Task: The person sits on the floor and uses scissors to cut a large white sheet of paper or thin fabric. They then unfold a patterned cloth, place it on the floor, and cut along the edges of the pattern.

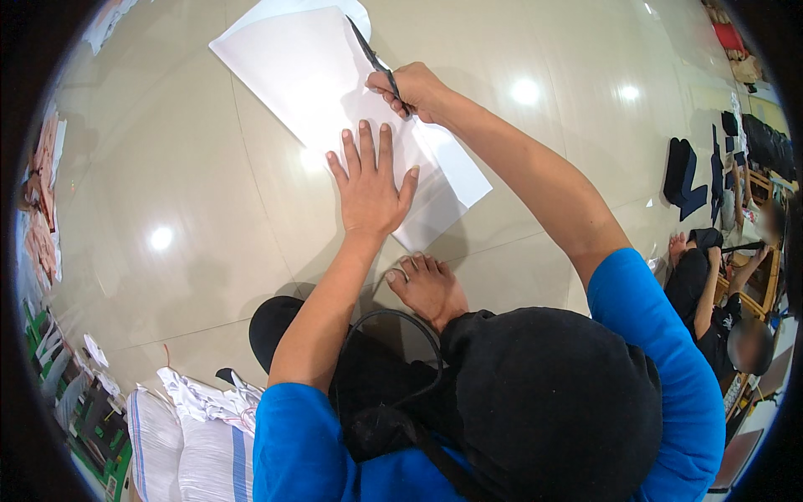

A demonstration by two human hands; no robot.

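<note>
A white sheet (pixel 288 71), paper or cloth I cannot tell, lies on the tiled floor ahead of me, with layers showing along its edges. My left hand (pixel 366 194) presses flat on its lower part, fingers spread. Black scissors (pixel 365 46) are gripped in my right hand (pixel 415 90) at the sheet's right side. Their blades point up and left along the sheet, and my fingers partly cover the handles. A narrower white strip (pixel 464 171) sticks out beneath my right forearm.
My bare foot (pixel 431 289) rests just below the sheet. White sacks (pixel 205 456) and crumpled white cloth (pixel 205 397) lie at lower left. On the right, dark cloth pieces (pixel 682 176) lie on the floor near seated people (pixel 711 309). Pinkish bundles (pixel 42 209) line the left edge.
</note>
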